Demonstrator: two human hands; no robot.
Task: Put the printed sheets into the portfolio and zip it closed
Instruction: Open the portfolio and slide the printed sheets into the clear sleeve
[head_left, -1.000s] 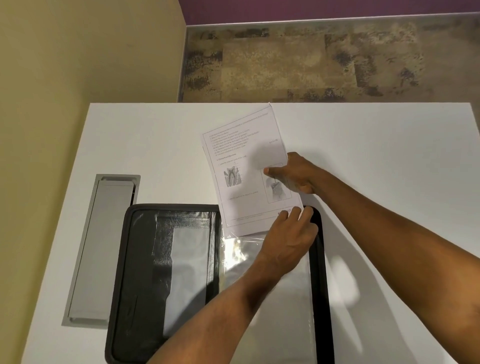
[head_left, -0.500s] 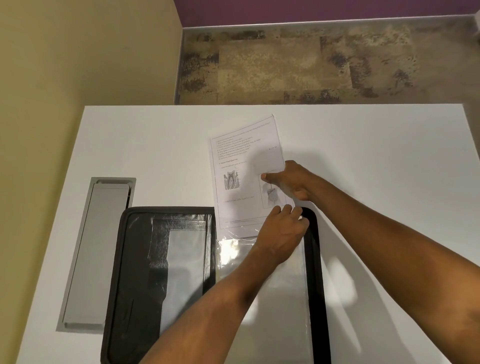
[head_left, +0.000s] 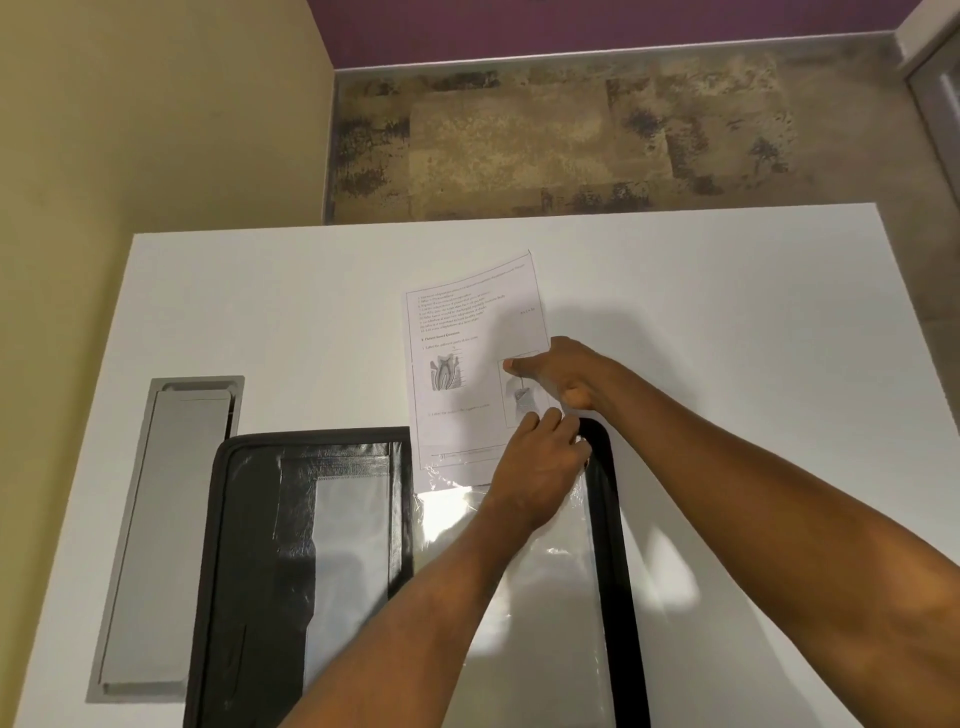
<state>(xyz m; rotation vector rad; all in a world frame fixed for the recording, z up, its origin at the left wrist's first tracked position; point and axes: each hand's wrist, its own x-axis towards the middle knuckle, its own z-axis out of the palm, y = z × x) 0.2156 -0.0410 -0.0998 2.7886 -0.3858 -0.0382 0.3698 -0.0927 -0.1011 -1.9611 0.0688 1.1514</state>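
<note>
Pinching the printed sheet (head_left: 467, 374) with right fingers (head_left: 519, 368); just below them, gripping the clear sleeve (head_left: 452, 519) of the portfolio (head_left: 260, 519) with left fingers (head_left: 551, 422).

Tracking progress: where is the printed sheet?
Head view, centre: printed sheet lies on the table, bottom edge in the portfolio's clear sleeve, right hand pinching it.

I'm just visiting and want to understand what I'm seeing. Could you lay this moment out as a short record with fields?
Setting: white table, with a grey hatch set into it on the left
Portfolio: black, lying open, unzipped
Printed sheet: lower edge just inside the clear sleeve, most of it sticking out past the top
Right hand: pinches the sheet's right edge
Left hand: grips the sleeve's top corner
Progress: sheet not yet fully in
</note>
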